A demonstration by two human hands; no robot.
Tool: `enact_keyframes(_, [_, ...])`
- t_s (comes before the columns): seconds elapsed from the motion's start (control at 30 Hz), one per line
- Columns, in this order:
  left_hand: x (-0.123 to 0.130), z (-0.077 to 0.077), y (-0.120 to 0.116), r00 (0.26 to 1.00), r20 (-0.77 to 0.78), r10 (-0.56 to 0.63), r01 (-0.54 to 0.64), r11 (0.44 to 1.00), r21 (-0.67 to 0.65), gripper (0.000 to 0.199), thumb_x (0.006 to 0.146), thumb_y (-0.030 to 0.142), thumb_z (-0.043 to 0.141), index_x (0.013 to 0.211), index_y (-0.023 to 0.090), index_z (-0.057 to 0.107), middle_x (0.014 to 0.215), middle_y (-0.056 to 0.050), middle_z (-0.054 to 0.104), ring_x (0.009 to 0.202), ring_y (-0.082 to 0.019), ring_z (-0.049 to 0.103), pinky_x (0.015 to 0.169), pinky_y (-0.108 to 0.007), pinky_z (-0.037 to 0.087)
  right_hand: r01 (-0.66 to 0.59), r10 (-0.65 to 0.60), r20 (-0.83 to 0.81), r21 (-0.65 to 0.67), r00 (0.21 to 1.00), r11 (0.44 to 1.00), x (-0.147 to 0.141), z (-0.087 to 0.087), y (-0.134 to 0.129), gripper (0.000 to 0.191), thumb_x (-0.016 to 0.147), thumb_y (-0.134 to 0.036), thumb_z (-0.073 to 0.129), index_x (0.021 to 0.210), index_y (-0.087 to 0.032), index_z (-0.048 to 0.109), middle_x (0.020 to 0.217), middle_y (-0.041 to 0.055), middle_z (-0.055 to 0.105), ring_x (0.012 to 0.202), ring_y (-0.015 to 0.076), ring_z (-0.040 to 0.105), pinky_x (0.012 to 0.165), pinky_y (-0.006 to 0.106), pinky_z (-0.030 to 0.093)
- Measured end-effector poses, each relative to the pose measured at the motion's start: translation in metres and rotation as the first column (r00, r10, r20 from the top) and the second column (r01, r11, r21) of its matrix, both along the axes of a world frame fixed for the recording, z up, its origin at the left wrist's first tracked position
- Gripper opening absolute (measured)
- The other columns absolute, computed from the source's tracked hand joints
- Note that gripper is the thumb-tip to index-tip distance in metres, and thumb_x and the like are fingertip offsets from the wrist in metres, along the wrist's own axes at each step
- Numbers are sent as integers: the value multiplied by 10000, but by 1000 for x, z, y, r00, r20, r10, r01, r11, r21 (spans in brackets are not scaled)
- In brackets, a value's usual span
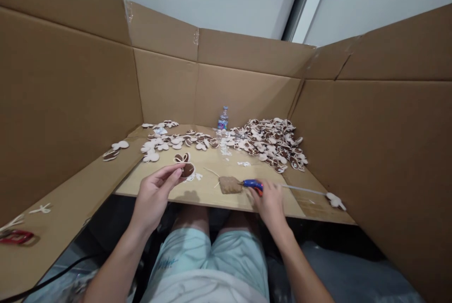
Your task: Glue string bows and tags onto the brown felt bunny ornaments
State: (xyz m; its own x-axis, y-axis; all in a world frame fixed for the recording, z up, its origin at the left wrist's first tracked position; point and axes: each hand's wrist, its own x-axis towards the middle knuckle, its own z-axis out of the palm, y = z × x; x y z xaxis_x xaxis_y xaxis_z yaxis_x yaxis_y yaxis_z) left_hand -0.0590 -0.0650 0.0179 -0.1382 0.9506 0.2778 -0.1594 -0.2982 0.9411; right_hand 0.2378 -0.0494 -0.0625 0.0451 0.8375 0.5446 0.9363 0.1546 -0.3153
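Pinched between the thumb and fingers of my left hand (155, 192) is a brown bunny-shaped piece (188, 170) with a white edge and a cream bow at its ears. My right hand (270, 201) is closed round a blue glue gun (252, 184) with an orange-red trigger. Its nozzle points left and meets the edge of a brown block (230, 185). A long pale glue stick (303, 189) runs out behind it to the right. Small white pieces (193, 177) lie just beyond the bunny-shaped piece, and a thin cream cord (211, 171) lies by the block.
A large heap of brown and white bunny-shaped pieces (271, 143) fills the back right. More lie in a row (173, 142) at back left. A plastic bottle (222, 119) stands behind. Tall cardboard walls (226, 77) enclose the board. Red-handled scissors (16, 236) lie far left.
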Motion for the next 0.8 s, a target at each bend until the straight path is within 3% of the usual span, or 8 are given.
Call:
enact_keyframes(0.07, [-1, 1, -1, 1000, 9, -4, 4, 1000, 7, 304, 770, 367, 725, 1006, 177, 741, 1050, -86, 753, 965, -231, 701, 875, -324, 558, -194, 195, 19, -34, 981, 980, -32, 5, 0, 230, 914, -273, 510, 1080, -185, 644, 1038, 126, 692, 1001, 277, 610, 878, 410, 483])
enact_keyframes(0.13, [-1, 3, -2, 1000, 11, -4, 4, 1000, 7, 287, 783, 363, 714, 997, 174, 744, 1033, -87, 757, 950, -228, 706, 863, -316, 562, -372, 376, 36, -90, 926, 924, -67, 7, 4, 225, 893, -258, 562, 1091, -187, 641, 1009, 92, 705, 984, 243, 625, 851, 356, 503])
enact_keyframes(0.27, [-4, 5, -3, 1000, 11, 8, -8, 1000, 18, 282, 791, 355, 707, 998, 166, 744, 1010, -88, 762, 937, -225, 710, 886, -326, 556, -521, 534, 50, -166, 844, 838, -118, 4, 24, 395, 877, -311, 614, 1242, -176, 545, 1186, 127, 661, 1112, 278, 577, 899, 416, 469])
enact_keyframes(0.33, [-8, 6, -2, 1000, 12, 19, -20, 1000, 22, 292, 790, 359, 706, 1004, 163, 743, 1020, -91, 759, 939, -229, 710, 893, -336, 555, -543, 559, 48, -183, 828, 820, -128, 2, 30, 421, 869, -353, 627, 1236, -166, 542, 1225, 152, 639, 1138, 308, 555, 915, 465, 444])
enact_keyframes(0.47, [-18, 6, 1, 997, 37, 66, -68, 997, 42, 299, 786, 363, 709, 1004, 161, 743, 1030, -86, 756, 966, -232, 700, 900, -341, 556, -570, 582, 12, -184, 813, 801, -127, -2, 26, 369, 844, -404, 655, 1131, -176, 610, 1090, 139, 688, 1108, 310, 562, 916, 464, 435])
enact_keyframes(0.6, [-27, 5, 4, 993, 45, 112, -113, 993, 27, 295, 766, 366, 727, 985, 169, 748, 1005, -74, 759, 925, -218, 706, 887, -333, 559, -575, 565, -106, -138, 818, 806, -121, -11, 14, 240, 802, -249, 715, 1031, -189, 674, 994, 104, 711, 1000, 254, 620, 894, 378, 468])
enact_keyframes(0.7, [-28, 5, 4, 996, 40, 80, -81, 997, 17, 277, 769, 358, 725, 969, 168, 751, 986, -75, 762, 915, -214, 709, 879, -328, 560, -551, 523, -210, -103, 826, 828, -119, -20, 10, 127, 807, -124, 672, 911, -188, 706, 881, 68, 732, 853, 203, 667, 798, 305, 514])
enact_keyframes(0.8, [-24, 6, 3, 999, 20, 33, -32, 999, -3, 259, 778, 338, 718, 962, 159, 750, 986, -84, 762, 924, -219, 709, 871, -327, 562, -523, 479, -314, -69, 820, 850, -120, -26, 11, 109, 820, -107, 631, 830, -186, 707, 807, 42, 745, 758, 181, 694, 718, 274, 540])
